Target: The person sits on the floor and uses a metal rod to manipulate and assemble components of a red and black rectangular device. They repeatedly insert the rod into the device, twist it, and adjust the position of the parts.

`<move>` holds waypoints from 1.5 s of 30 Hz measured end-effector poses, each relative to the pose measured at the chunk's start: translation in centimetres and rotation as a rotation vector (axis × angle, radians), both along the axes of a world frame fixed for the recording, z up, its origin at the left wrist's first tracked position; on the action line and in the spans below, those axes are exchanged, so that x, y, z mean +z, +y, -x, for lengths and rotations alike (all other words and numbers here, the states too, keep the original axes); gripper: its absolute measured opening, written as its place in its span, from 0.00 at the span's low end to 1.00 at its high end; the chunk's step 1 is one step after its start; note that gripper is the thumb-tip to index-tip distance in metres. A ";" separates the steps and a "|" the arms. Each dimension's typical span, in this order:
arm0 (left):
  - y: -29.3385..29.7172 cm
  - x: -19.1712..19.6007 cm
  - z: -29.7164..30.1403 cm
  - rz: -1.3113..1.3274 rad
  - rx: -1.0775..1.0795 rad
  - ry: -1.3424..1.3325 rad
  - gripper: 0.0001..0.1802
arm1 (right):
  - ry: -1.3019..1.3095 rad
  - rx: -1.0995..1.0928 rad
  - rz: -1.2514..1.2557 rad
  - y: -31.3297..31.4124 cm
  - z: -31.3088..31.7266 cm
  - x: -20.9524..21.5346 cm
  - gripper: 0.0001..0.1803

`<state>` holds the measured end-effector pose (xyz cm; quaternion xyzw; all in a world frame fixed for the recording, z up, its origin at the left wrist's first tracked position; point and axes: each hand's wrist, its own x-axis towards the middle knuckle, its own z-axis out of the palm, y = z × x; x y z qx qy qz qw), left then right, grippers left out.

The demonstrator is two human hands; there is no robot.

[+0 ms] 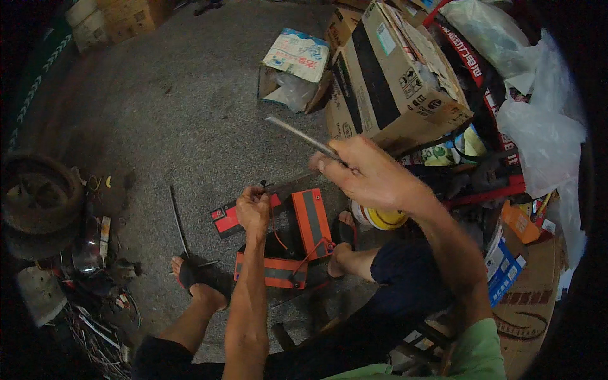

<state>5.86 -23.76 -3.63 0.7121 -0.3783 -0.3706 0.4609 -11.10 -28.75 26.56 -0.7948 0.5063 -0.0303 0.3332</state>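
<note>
My right hand [367, 174] is raised, fingers closed round a thin metal rod [301, 135] whose flattened end points away to the far left. My left hand [254, 209] is pinched closed above the red battery [228, 221], with a small dark tip showing at its fingers; what they hold is mostly hidden. Beside it stands an orange battery with a grey stripe [309, 221]. A similar orange battery [271, 271] lies nearer me. A thin red-orange wire [311, 256] runs between these two. A dark thin strip [291, 183] spans the space between my hands.
My sandalled feet flank the batteries. A long thin bar [178, 218] rests on the floor at left, near a wheel [41, 196] and tangled wires [95, 342]. To the right are a yellow-rimmed tub [386, 217], a large carton [392, 82], a small open box [294, 57] and plastic bags [538, 126].
</note>
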 end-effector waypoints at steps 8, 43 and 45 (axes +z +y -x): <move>-0.2 0.1 0.4 0.072 -0.001 0.026 0.08 | 0.065 0.393 0.213 -5.2 -4.9 0.6 0.15; -1.2 15.5 -1.9 0.481 -0.367 -0.143 0.12 | -0.089 0.238 1.110 1.1 -2.3 -0.3 0.09; -1.1 15.6 -0.8 0.446 -0.392 -0.055 0.12 | -0.081 0.211 1.056 0.8 -2.4 -1.1 0.12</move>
